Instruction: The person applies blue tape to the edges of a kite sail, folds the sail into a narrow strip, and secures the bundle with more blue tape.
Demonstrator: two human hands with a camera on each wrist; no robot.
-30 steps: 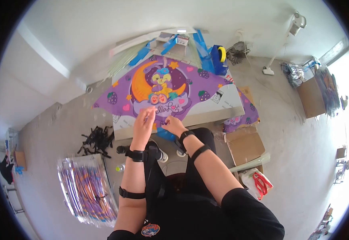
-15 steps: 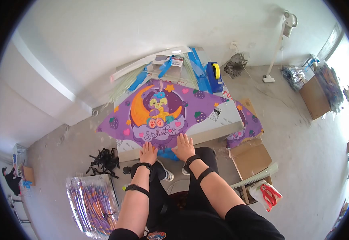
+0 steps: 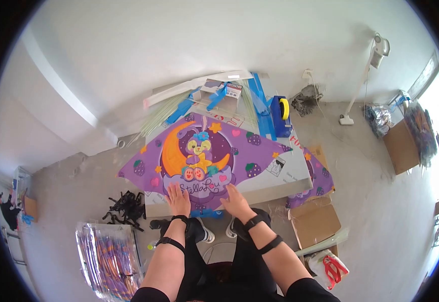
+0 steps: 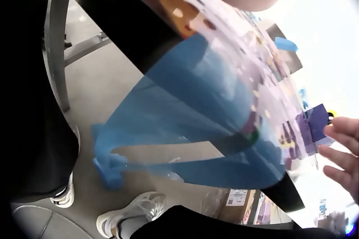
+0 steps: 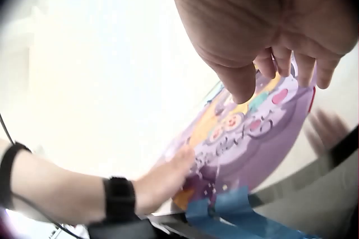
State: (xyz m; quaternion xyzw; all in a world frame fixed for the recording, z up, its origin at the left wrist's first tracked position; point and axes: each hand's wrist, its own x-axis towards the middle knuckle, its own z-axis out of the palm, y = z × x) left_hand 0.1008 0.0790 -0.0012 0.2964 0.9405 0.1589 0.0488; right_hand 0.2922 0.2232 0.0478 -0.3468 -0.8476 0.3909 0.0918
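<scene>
Looking down through the head view, we lay our left hand (image 3: 179, 202) on the lower part of the purple printed sheet (image 3: 260, 155), fingers straight and slightly apart, while our right hand (image 3: 237, 203) reaches in at its lower right edge, fingers angled forward. The sheet spreads over the white board (image 3: 287, 176), its left tip overhanging; bare board borders our right hand's outer side, the blue tape dispenser (image 3: 281, 117) stands beyond, and a gap separates our hands. In the left wrist view, we see blue film (image 4: 185, 99) hanging below the near edge, our left palm above and our right fingers spread; what our left fingertips do there we cannot tell. In the right wrist view, our right thumb and fingers stand apart, clamped on nothing, above the sheet, and our left hand reaches along the near edge.
</scene>
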